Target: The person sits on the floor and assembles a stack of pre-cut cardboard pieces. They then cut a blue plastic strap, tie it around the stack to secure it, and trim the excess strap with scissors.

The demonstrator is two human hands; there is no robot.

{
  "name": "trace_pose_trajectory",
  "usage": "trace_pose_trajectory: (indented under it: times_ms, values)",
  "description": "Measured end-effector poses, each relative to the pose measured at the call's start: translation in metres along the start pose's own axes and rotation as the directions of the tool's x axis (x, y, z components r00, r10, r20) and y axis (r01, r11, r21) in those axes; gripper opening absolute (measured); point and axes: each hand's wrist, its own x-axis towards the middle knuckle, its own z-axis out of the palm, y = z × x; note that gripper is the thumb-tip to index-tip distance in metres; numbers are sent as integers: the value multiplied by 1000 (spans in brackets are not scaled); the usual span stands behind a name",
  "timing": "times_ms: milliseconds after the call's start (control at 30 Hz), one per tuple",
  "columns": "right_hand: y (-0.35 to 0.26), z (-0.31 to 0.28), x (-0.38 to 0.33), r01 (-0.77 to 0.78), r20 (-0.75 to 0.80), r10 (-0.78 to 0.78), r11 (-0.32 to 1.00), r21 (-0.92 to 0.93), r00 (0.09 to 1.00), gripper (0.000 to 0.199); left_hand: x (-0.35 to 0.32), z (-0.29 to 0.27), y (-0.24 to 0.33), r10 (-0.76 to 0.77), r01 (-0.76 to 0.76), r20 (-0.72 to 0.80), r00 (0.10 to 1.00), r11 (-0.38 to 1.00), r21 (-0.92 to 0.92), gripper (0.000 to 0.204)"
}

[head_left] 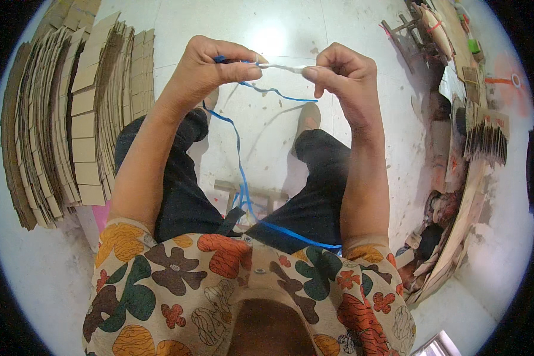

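Note:
My left hand (210,66) and my right hand (341,74) are raised in front of me, a short way apart. Between their fingertips they pinch a thin white strip (282,67), stretched level from thumb to thumb. A blue ribbon (241,172) also runs from my left hand; one end loops out toward the right below the white strip, the rest hangs down between my knees and trails across my lap to the right. I am seated in dark trousers and a flower-patterned shirt.
A big stack of flat cardboard blanks (71,113) lies on the floor at my left. Cardboard scraps and clutter (457,178) line the right side. A small wooden stool (255,193) shows between my legs on the pale floor (267,136).

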Motion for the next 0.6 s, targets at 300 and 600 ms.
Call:
trace_pose_trajectory:
  times_ms: [300,600]
  values:
    - [2,0,-4,-28,31,34,981,-193,999,18,4,2,6,99,-122,115,988,969,213,18]
    - [8,-30,-15,-37,16,39,995,-90,999,14,-12,-5,-13,146,-216,218,965,913,346,20]
